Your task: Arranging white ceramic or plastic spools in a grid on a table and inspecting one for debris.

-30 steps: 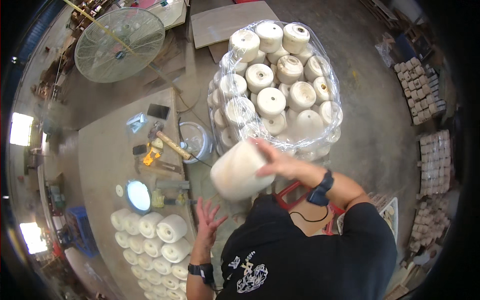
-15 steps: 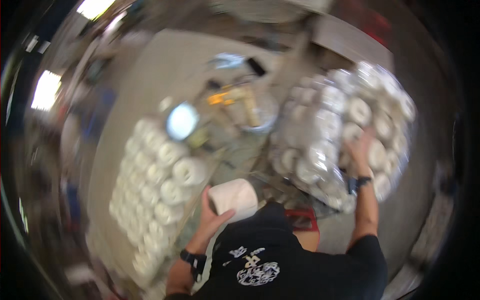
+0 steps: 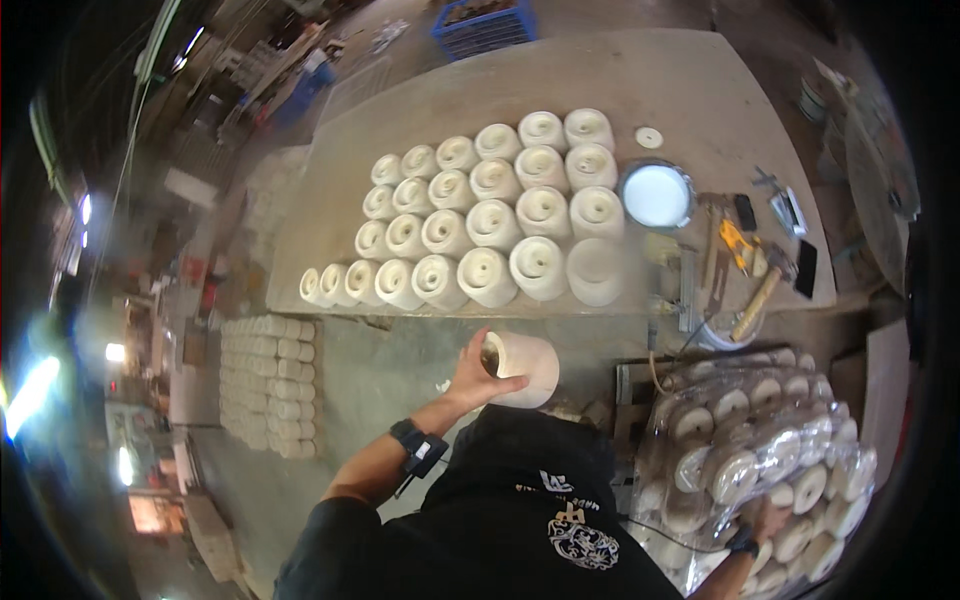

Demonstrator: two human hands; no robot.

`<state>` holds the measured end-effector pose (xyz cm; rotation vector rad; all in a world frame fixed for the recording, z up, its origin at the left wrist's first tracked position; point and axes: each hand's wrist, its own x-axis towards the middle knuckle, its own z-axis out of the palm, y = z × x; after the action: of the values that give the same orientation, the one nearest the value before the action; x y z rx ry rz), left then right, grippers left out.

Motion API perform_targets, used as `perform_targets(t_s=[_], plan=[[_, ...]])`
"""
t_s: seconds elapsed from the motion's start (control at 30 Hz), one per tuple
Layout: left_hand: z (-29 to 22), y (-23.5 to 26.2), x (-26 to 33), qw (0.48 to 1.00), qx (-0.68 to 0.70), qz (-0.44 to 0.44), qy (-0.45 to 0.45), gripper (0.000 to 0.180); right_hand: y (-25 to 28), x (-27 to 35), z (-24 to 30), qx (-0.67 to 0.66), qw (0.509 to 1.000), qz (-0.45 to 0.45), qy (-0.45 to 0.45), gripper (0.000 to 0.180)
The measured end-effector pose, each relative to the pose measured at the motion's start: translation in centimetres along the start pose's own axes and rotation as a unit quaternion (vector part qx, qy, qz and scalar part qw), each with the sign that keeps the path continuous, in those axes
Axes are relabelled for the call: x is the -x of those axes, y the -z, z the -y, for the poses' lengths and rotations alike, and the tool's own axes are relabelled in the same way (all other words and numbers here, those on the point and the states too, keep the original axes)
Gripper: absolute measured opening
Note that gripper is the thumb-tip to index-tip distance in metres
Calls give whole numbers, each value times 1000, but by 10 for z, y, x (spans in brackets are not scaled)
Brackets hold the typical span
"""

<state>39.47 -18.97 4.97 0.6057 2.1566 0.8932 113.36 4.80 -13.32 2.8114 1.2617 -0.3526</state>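
Near my body, at the table's front edge, my left hand (image 3: 472, 382) is closed around a cream hollow cylinder (image 3: 530, 366). The cylinder lies on its side with its dark opening toward my palm. At the lower right my right hand (image 3: 768, 519) reaches in among pale round pieces with centre holes (image 3: 736, 478), partly wrapped in clear plastic (image 3: 800, 440). Its fingers are blurred and partly hidden, so I cannot make out whether they grip one. Similar cream cylinders (image 3: 491, 224) stand in rows on the table, most with a recessed top and a small hole.
On the table's right part (image 3: 690, 100) are a bowl of white liquid (image 3: 657, 196), a loose white disc (image 3: 648, 137), a hammer (image 3: 762, 295), a yellow tool (image 3: 736, 246) and a black phone (image 3: 806, 268). Stacked cylinders (image 3: 268, 390) stand at the left. A blue crate (image 3: 485, 30) is beyond.
My view has swung left, so the table rows now lie ahead and the wrapped pieces sit lower right. My left hand still holds the cylinder; my right hand remains among the wrapped pieces.
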Motion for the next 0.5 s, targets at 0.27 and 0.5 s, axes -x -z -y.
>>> perform_targets(t_s=[0.27,0.5], plan=[[-17,60,-4,987,-96,-126,-16,127,82,64,34,-201,966,-161,30,91],[7,184,-61,933,-40,-335,-123,126,136,172,53,-342,903,-236,112,84]])
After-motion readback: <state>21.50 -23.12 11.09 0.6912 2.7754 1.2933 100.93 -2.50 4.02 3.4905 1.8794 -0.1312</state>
